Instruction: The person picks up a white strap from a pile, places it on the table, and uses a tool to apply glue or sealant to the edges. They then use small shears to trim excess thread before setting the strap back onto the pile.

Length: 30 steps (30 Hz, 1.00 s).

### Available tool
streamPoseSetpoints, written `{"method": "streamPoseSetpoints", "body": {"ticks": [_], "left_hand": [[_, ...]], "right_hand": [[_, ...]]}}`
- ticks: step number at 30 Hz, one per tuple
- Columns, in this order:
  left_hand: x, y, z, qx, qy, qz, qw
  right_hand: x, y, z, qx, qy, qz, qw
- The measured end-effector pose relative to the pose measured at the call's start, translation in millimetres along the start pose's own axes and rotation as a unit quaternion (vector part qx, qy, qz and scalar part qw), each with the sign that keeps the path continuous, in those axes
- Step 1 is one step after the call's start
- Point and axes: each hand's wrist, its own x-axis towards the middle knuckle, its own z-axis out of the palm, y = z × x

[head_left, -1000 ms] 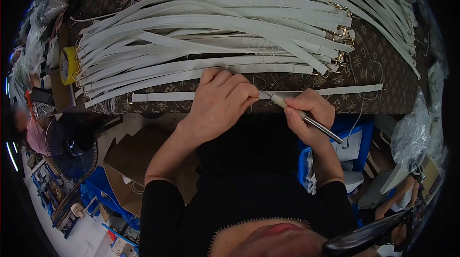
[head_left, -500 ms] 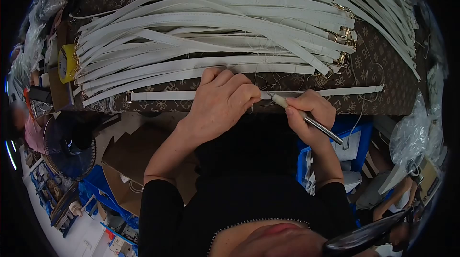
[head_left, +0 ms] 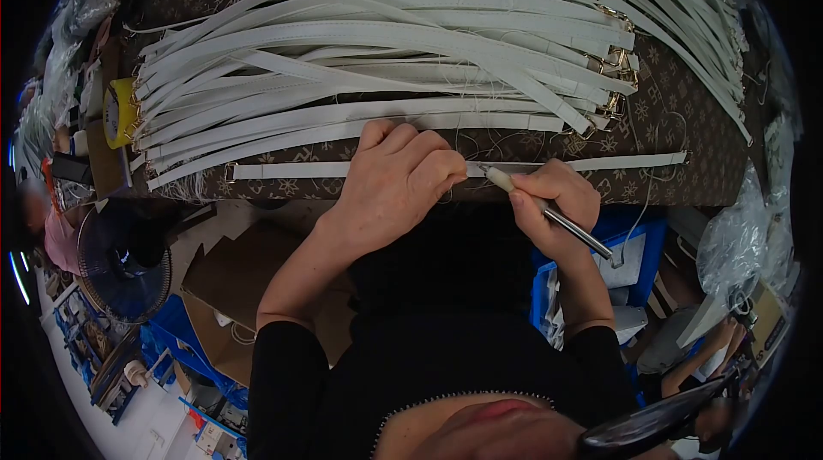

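Note:
One white strap [head_left: 291, 170] lies flat along the front edge of the patterned cloth, with a metal buckle at its left end. My left hand [head_left: 399, 177] presses on its middle, fingers curled, thumb and forefinger pinched at the strap. Just to the right, my right hand [head_left: 559, 203] grips a pen-like tool [head_left: 576, 231] with a pale front part and a metal shaft. The tool's tip touches or nearly touches the strap beside my left fingertips. Behind both hands lies a large bundle of white straps [head_left: 369, 40] with gold-coloured clasps and loose threads.
More white straps [head_left: 686, 23] lie at the back right. Below the table edge are a black fan [head_left: 125, 263], an open cardboard box [head_left: 214, 323] and a blue crate [head_left: 653, 263]. Clear plastic bags [head_left: 733, 241] hang at the right. Part of another person's arm [head_left: 707, 357] shows lower right.

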Motion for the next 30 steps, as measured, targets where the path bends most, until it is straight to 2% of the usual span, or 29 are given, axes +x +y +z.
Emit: {"method": "streamPoseSetpoints", "body": {"ticks": [10, 13, 15, 16, 17, 18, 19, 20, 21, 22, 23, 24, 25, 26, 27, 29, 30], "left_hand": [[0.1, 0.5, -1.5, -0.004, -0.008, -0.006, 1.000], [-2.0, -3.3, -6.9, -0.064, -0.003, -0.021, 0.998], [-6.6, -8.6, -17.8, -0.253, 0.020, -0.099, 0.962], [-7.1, -8.2, -20.5, -0.253, 0.019, -0.098, 0.962], [-7.7, -7.0, -22.9, -0.409, 0.089, -0.178, 0.890], [-8.2, -6.4, -24.4, -0.548, 0.155, -0.251, 0.783], [-7.1, -9.5, -23.5, -0.548, 0.205, -0.232, 0.777], [-2.9, -11.6, -20.5, -0.548, 0.204, -0.232, 0.777], [3.7, -12.2, -16.1, -0.363, 0.310, -0.208, 0.854], [8.6, -11.7, -14.5, -0.160, 0.400, -0.172, 0.886], [10.4, -7.8, -19.0, -0.161, 0.398, -0.170, 0.887], [11.5, -0.4, -27.2, -0.094, 0.275, -0.114, 0.950], [13.7, 5.3, -34.4, -0.024, 0.145, -0.055, 0.988], [20.1, 12.5, -32.6, -0.081, 0.081, -0.070, 0.991], [22.5, 14.2, -27.9, -0.079, 0.082, -0.071, 0.991], [26.5, 10.6, -17.5, -0.030, -0.060, -0.059, 0.996], [27.1, 7.8, -14.0, -0.031, -0.061, -0.056, 0.996]], "right_hand": [[-0.1, 0.9, -1.4, 0.008, -0.004, -0.007, 1.000], [-2.7, 3.3, -5.5, 0.057, 0.001, 0.012, 0.998], [-5.3, 6.0, -8.4, 0.097, 0.014, 0.026, 0.995], [-6.5, 6.5, -9.2, 0.138, 0.027, 0.042, 0.989], [-7.0, 5.3, -9.5, 0.138, 0.028, 0.042, 0.989], [-7.1, 3.8, -9.9, 0.170, 0.035, 0.060, 0.983], [-7.0, 3.0, -10.1, 0.202, 0.042, 0.077, 0.976], [-7.3, 3.5, -10.3, 0.202, 0.043, 0.076, 0.975], [-8.0, 4.6, -10.6, 0.204, 0.043, 0.073, 0.975], [-8.5, 5.3, -10.8, 0.206, 0.043, 0.069, 0.975], [-8.9, 5.4, -10.7, 0.206, 0.045, 0.068, 0.975], [-9.3, 5.1, -10.3, 0.220, 0.053, 0.077, 0.971], [-9.5, 5.0, -9.8, 0.234, 0.060, 0.086, 0.966], [-9.9, 5.8, -9.8, 0.236, 0.058, 0.085, 0.966], [-10.6, 7.1, -9.7, 0.237, 0.059, 0.079, 0.967], [-10.3, 7.3, -10.1, 0.236, 0.062, 0.072, 0.967], [-10.2, 5.8, -10.0, 0.233, 0.061, 0.078, 0.967]]}}
